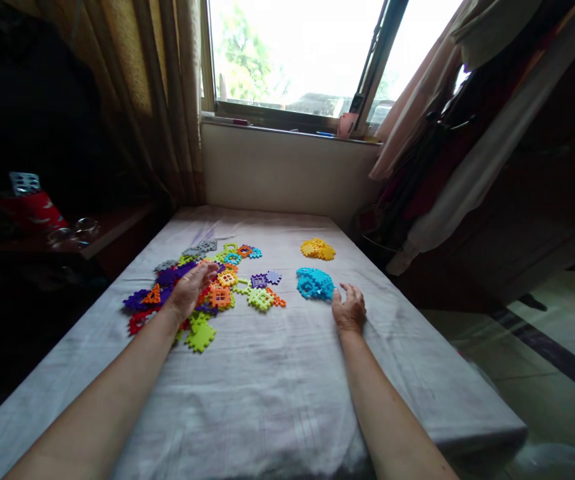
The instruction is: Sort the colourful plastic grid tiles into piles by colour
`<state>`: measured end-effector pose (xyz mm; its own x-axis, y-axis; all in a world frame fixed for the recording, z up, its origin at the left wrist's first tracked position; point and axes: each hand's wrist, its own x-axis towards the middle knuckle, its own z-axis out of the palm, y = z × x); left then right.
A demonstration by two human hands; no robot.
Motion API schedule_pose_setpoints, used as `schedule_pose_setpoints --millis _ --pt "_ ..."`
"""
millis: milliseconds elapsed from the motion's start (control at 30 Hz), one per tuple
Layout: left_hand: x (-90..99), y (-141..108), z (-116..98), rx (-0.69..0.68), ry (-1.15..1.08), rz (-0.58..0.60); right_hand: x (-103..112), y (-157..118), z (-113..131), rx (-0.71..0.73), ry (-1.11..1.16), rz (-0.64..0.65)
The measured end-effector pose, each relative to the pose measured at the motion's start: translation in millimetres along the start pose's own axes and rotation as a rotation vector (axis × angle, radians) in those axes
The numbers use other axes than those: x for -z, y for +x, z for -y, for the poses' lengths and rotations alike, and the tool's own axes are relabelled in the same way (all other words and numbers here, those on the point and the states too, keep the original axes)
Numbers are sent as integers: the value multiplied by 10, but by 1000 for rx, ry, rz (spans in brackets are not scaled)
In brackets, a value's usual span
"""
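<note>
On the pale cloth [267, 373], I have my left hand [190, 291] loosely extended over the mixed-color pile [167, 275], then the blue heap [316, 284] below the yellow heap [318, 249], and my right hand [350, 308], fingers apart and slightly curled, just beside the blue one.

This looks like a room in a home: patterned golden-brown fabric curtains [160, 87] beside a wide metal-framed window [292, 53] at the top, draped pink and white cloth garments [422, 100] at upper right, and a pale cloth-covered flat surface [267, 373] below.
</note>
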<state>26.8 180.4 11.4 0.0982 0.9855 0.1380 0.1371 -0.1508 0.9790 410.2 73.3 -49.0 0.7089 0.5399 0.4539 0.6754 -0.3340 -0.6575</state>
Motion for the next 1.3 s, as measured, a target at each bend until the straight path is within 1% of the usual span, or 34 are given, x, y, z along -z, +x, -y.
schedule_pose_setpoints --millis 100,167,200,267,467,567,700,833,967,1033,1100,1200,1300 --pt "142 167 -35 28 5 -91 -20 35 -59 -30 99 -33" --pt "166 271 -44 39 70 -107 -31 58 -90 -45 160 -47" --pt "146 323 -43 41 120 -104 -37 69 -103 -51 186 -54" --pt "47 434 -31 39 245 -83 -49 85 -127 -56 228 -75" --pt "-399 811 33 44 748 -21 -72 113 -205 -30 308 -126" --pt "-561 963 51 37 964 9 -79 139 -232 -45 321 -130" --pt "-694 1092 50 20 1171 61 -101 177 -246 -87 353 -107" --pt "-737 1166 11 -24 1261 120 -112 189 -252 -141 370 -83" --pt "-771 1166 -102 -91 1247 135 -102 193 -232 -158 363 -80" --pt "-866 1095 -172 -166 1199 148 -103 200 -212 -172 355 -80" --pt "-1045 962 -221 -265 1127 197 -111 208 -194 -180 349 -81" --pt "-1419 692 -209 -388 1007 326 -127 212 -186 -173 352 -71" --pt "-1758 453 -115 -435 925 402 -130 207 -197 -169 364 -56"
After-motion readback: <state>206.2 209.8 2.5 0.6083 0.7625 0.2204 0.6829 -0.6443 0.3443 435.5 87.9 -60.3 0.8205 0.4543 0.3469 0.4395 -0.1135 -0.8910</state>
